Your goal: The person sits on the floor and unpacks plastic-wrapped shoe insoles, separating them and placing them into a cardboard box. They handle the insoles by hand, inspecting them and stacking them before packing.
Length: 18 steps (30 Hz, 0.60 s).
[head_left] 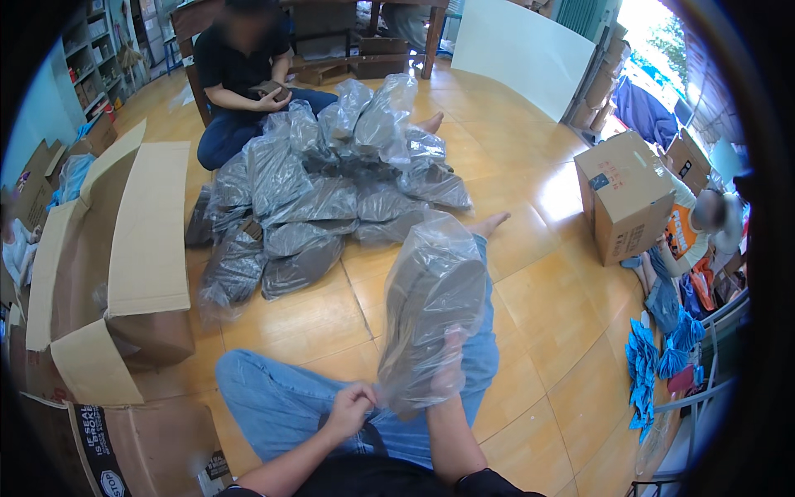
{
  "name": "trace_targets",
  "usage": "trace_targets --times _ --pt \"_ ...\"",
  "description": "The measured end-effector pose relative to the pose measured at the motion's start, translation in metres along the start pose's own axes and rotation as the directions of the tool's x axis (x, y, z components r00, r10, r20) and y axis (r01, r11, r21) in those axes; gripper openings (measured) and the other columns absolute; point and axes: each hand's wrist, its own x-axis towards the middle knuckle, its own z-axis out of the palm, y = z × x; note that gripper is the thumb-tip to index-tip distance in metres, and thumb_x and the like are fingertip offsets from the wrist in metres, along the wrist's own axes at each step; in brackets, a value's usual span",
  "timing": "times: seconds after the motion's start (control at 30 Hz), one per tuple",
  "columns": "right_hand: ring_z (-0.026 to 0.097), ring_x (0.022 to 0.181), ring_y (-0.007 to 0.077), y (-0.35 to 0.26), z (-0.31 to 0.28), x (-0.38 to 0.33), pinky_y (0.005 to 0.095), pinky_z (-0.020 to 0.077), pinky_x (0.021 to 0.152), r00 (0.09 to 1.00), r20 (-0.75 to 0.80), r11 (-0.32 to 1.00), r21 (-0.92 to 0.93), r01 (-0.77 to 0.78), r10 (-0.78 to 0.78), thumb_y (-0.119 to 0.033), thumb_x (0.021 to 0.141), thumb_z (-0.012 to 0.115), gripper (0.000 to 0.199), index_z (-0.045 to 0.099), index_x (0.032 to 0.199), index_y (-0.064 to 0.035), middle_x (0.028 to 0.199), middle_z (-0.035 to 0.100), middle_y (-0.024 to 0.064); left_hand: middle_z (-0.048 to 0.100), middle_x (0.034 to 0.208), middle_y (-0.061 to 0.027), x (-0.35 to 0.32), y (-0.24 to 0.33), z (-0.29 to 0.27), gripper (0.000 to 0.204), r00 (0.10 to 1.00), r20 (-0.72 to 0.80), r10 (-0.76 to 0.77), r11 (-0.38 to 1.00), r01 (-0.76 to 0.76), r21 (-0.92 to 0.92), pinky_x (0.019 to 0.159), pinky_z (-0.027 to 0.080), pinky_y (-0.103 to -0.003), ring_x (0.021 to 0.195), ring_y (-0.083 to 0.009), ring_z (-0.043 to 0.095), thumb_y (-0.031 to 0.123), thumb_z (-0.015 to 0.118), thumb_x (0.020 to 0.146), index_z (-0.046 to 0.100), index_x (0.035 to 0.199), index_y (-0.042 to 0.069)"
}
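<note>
A clear plastic bag (435,290) packed with dark grey-brown pieces stands tilted over my right leg. Through the film the kind of pieces cannot be made out. My right hand (450,369) is at the bag's lower right, seen hazily through the plastic, its fingers closed against the load. Beside the bag's lower left edge, my left hand (356,404) pinches the film between thumb and fingers. Just beyond lies a heap of similar filled bags (319,199) on the tiled floor.
An open cardboard box (149,232) stands at the left, with another carton (157,447) near my left arm. Across the heap sits a person (248,74) holding a small brown piece. At the right, another person (687,232) is beside a closed carton (625,195), near blue bundles (642,373).
</note>
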Motion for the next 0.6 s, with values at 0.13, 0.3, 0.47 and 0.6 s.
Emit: trace_targets --times 0.13,0.3,0.47,0.6 --pt "0.060 0.098 0.0235 0.029 -0.028 -0.004 0.0360 0.0517 0.082 0.996 -0.020 0.985 -0.148 -0.088 0.086 -0.041 0.094 0.052 0.047 0.049 0.125 -0.0050 0.113 0.059 0.0098 0.041 0.136 -0.0131 0.035 0.036 -0.004 0.064 0.928 -0.316 0.199 0.973 -0.226 -0.049 0.104 0.034 -0.039 0.122 -0.0227 0.044 0.026 0.060 0.086 0.032 0.139 0.005" --pt "0.058 0.098 0.0203 0.075 -0.027 -0.014 0.0320 0.0474 0.085 0.985 -0.079 0.826 -0.558 0.083 -0.152 -0.032 0.086 0.069 0.057 0.047 0.125 0.0036 0.109 0.059 0.0116 0.033 0.142 -0.0174 0.055 0.076 0.016 0.096 0.948 -0.279 0.156 0.945 -0.226 -0.238 0.110 0.027 -0.039 0.131 -0.0259 0.035 0.035 0.064 0.084 0.002 0.150 0.004" --pt "0.057 0.100 0.0196 0.045 0.012 -0.015 0.0312 0.0452 0.088 0.988 -0.070 0.843 -0.531 0.081 -0.139 -0.019 0.090 0.064 0.049 0.047 0.130 0.0033 0.113 0.060 0.0147 0.026 0.146 -0.0185 0.031 0.070 0.036 0.093 0.968 -0.239 0.077 0.982 -0.115 -0.148 0.112 0.023 -0.036 0.135 -0.0244 0.029 0.023 0.063 0.085 -0.001 0.150 0.003" --pt "0.056 0.101 0.0186 0.026 0.043 -0.004 0.0311 0.0445 0.089 0.988 0.062 0.705 -0.695 0.143 -0.139 -0.023 0.096 0.056 0.047 0.045 0.134 0.0007 0.116 0.059 0.0131 0.029 0.146 -0.0138 0.017 0.049 0.046 0.083 0.969 -0.233 0.085 0.943 -0.154 -0.296 0.111 0.025 -0.035 0.134 -0.0229 0.031 0.014 0.059 0.084 0.008 0.149 0.004"
